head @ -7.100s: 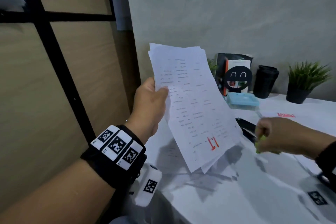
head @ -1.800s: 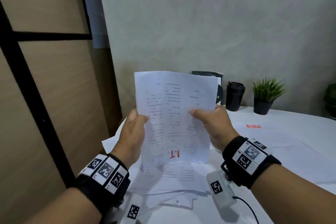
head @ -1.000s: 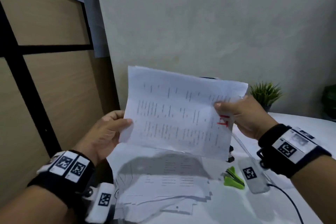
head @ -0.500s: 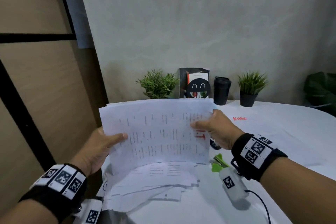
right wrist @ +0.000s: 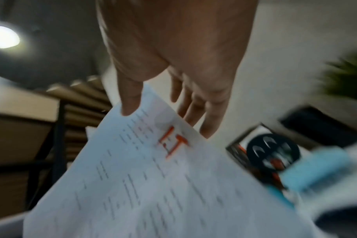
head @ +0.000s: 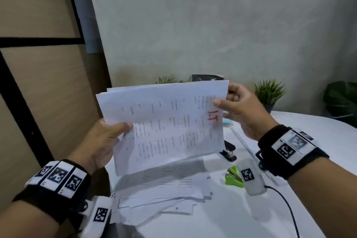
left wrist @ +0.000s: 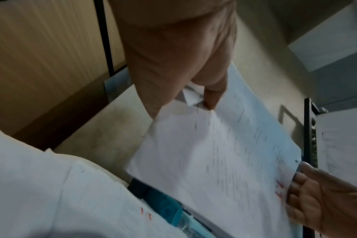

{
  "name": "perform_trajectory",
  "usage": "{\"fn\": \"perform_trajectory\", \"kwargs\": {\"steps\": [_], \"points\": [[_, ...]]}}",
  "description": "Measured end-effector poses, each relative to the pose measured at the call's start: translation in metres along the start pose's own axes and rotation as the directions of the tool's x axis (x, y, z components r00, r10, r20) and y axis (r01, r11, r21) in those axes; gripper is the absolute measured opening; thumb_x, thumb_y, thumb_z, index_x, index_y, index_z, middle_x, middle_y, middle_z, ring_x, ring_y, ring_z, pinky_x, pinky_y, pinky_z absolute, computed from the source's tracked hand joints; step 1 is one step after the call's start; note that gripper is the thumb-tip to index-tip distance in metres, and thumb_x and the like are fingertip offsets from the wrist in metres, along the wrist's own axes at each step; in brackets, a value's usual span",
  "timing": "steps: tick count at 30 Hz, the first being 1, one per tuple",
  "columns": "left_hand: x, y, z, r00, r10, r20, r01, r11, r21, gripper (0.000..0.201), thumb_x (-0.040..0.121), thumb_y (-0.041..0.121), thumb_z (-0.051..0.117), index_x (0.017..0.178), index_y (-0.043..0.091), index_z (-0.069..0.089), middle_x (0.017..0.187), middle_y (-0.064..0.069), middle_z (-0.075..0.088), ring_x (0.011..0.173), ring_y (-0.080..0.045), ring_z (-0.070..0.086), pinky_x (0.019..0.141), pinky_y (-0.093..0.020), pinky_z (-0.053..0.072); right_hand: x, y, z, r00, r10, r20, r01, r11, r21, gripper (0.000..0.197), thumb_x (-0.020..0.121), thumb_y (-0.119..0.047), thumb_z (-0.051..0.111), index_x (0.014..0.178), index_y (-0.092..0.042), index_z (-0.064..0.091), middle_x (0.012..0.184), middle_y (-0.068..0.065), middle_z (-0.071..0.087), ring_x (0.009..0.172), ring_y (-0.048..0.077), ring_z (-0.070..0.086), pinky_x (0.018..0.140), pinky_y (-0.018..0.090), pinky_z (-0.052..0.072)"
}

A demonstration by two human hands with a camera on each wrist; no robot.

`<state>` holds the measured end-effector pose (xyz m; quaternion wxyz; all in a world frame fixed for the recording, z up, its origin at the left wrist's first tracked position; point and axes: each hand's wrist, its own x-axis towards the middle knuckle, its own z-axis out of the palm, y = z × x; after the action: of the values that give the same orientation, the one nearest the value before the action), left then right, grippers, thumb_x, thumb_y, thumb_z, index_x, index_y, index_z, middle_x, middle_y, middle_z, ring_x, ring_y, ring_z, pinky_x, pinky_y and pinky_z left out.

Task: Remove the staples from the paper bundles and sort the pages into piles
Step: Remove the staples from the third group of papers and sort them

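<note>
Your white table [head: 318, 162] is carrying loose pages [head: 160, 197], a green staple remover [head: 232, 177] and a black stapler [head: 229, 150].

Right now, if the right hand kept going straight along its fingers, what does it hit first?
Past the paper bundle it pinches, the right hand points toward the back wall. Probably the dark card standing behind the sheets comes first, though depth is unclear.

Held sheets [head: 164, 121] — thin matt white paper, printed, red ink mark. Table [head: 318, 150] at 4 o'clock: smooth matt white. Staple remover [head: 232, 177] — glossy green plastic. Stapler [head: 229, 150] shiny black. Wall panel [head: 38, 83] at 9 o'clock: matt wood grain.
</note>
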<state>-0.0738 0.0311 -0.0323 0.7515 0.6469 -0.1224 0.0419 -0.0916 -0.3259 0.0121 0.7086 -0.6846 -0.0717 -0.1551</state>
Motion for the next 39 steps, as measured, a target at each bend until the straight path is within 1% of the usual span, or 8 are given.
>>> {"fn": "perform_trajectory", "kwargs": {"steps": [7,17,24,27,29,31,34,39], "points": [[-0.008,-0.012,-0.010,0.999,0.036,-0.021,-0.037,0.999,-0.026,0.050,0.053,0.033,0.100,0.098,0.021,0.080,0.107,-0.014,0.078,0.095,-0.026,0.076,0.081,-0.047,0.063,-0.021,0.036,0.026,0.996,0.055,0.075,-0.068,0.982,0.177,0.032,0.082,0.013,0.065,0.108,-0.003,0.072,0.109,0.019,0.074,0.095,0.035,0.072,0.080,0.050,0.060],[-0.030,-0.021,-0.014,0.995,-0.102,-0.008,0.101,0.981,0.167,0.083,0.053,0.045,0.100,0.119,0.007,0.069,0.113,-0.015,0.078,0.109,-0.036,0.074,0.090,-0.055,0.060,-0.025,0.035,0.032,0.992,0.122,0.038,-0.111,0.972,-0.206,0.022,0.086,0.002,0.070,0.106,-0.008,0.071,0.102,0.008,0.077,0.092,0.030,0.074,0.079,0.042,0.063],[-0.005,0.066,0.033,0.972,0.191,0.136,-0.234,0.731,0.641,0.018,0.093,0.018,0.077,0.102,0.003,0.072,0.106,-0.020,0.075,0.097,-0.036,0.074,0.084,-0.056,0.062,-0.008,-0.067,0.063,0.922,-0.140,0.361,0.382,0.184,-0.906,0.041,0.079,-0.036,0.075,0.118,-0.028,0.064,0.109,-0.003,0.068,0.104,0.021,0.062,0.076,0.027,0.041],[0.011,0.087,0.047,0.873,0.479,0.095,-0.373,0.528,0.763,0.033,0.088,0.028,0.075,0.114,0.012,0.065,0.114,-0.012,0.068,0.102,-0.030,0.068,0.086,-0.051,0.061,0.001,-0.076,0.066,0.946,-0.044,0.320,0.304,0.455,-0.837,0.012,0.079,-0.021,0.077,0.073,-0.017,0.068,0.069,-0.003,0.066,0.072,0.018,0.066,0.062,0.027,0.047],[0.017,0.086,0.050,0.765,0.625,-0.156,-0.394,0.645,0.654,0.056,0.080,0.023,0.080,0.129,0.021,0.052,0.124,0.001,0.061,0.110,-0.007,0.064,0.091,-0.031,0.058,0.008,-0.076,0.053,0.971,-0.057,0.230,0.197,0.738,-0.646,0.007,0.080,-0.015,0.078,0.081,-0.009,0.074,0.075,0.002,0.073,0.066,0.015,0.068,0.064,0.029,0.056],[0.018,0.079,0.052,0.879,0.401,-0.256,-0.336,0.904,0.263,0.065,0.081,0.010,0.083,0.137,0.013,0.050,0.127,0.001,0.068,0.110,-0.004,0.070,0.091,-0.027,0.057,0.007,-0.070,0.041,0.982,-0.027,0.185,0.087,0.942,-0.323,0.008,0.082,-0.005,0.077,0.089,-0.002,0.074,0.083,0.011,0.074,0.069,0.021,0.068,0.071,0.034,0.057],[0.013,0.057,0.064,0.995,-0.035,0.098,0.037,0.999,-0.016,0.045,0.089,0.008,0.073,0.133,0.006,0.064,0.120,-0.008,0.077,0.109,-0.030,0.074,0.093,-0.043,0.059,0.002,-0.053,0.040,0.983,-0.007,0.183,0.021,0.997,-0.074,0.006,0.083,0.005,0.072,0.089,0.005,0.071,0.084,0.017,0.072,0.072,0.026,0.069,0.073,0.036,0.057],[0.014,0.036,0.081,0.992,0.120,-0.038,-0.118,0.991,0.069,0.026,0.092,-0.003,0.071,0.113,0.013,0.074,0.106,0.000,0.082,0.098,-0.022,0.079,0.084,-0.039,0.064,0.003,-0.012,0.042,0.999,-0.016,0.051,0.013,0.998,0.068,0.012,0.083,0.009,0.067,0.089,-0.001,0.071,0.080,0.007,0.077,0.067,0.022,0.072,0.063,0.031,0.057]]}}
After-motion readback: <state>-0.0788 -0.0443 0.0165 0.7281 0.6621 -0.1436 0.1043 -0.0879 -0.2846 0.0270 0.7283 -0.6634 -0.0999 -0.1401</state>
